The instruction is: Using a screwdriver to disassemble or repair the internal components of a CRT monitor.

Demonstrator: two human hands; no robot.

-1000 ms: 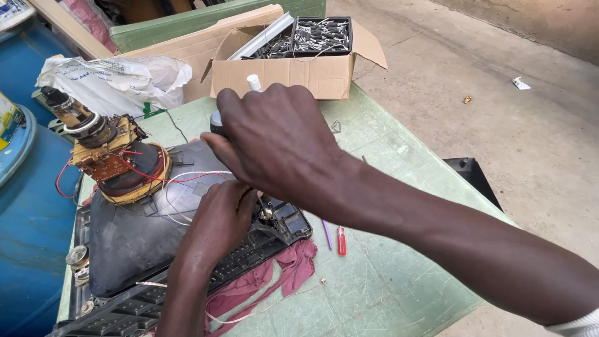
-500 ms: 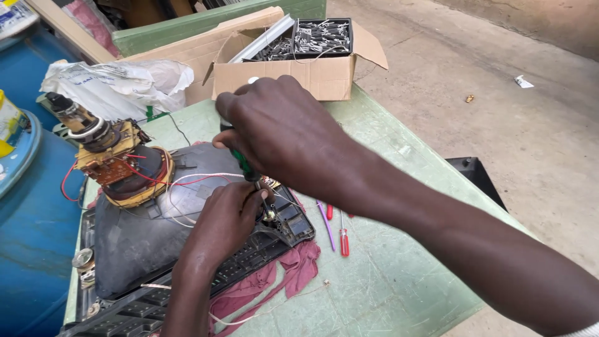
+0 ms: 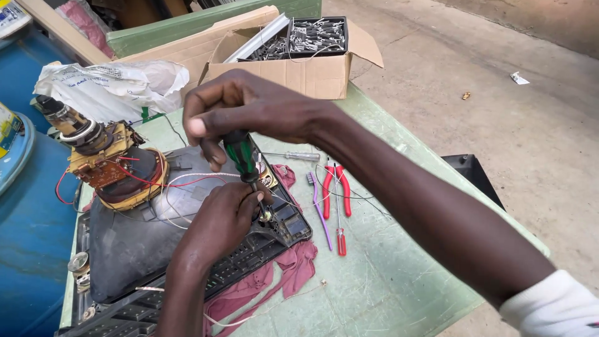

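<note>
I have my right hand (image 3: pixel 249 109) over the middle of the bench (image 3: pixel 399 274), its grip clamped on the green-and-black handle of a screwdriver (image 3: pixel 240 153). The screwdriver stands nearly upright, tilted a little, with its shaft running down to the near right corner of the picture tube (image 3: pixel 143 231). My left hand (image 3: pixel 221 218) rests on that same corner, fingers curled together around the lower shaft where the tip meets the tube's metal mounting ear; I cannot see the tip itself under my fingers.

The picture tube lies face down on the left part of the bench, dark grey glass funnel upward, set in a black plastic frame (image 3: pixel 274 240). At its far left end the neck rises with a copper-wound yoke (image 3: pixel 115 168) and red wires looping off it. A maroon rag (image 3: pixel 274 274) lies under the frame's near right edge and spills onto the bench.

Just right of the frame lie a purple toothbrush (image 3: pixel 319 206), red-handled pliers (image 3: pixel 337 184) and a small red screwdriver (image 3: pixel 341 240), all close together. A second screwdriver with a clear handle (image 3: pixel 299 156) lies farther back, near my right wrist. At the far edge stands an open cardboard box (image 3: pixel 306 62) holding metal parts, with a white plastic bag (image 3: pixel 106 87) to its left. A blue drum (image 3: pixel 31 206) stands left of the bench.
</note>
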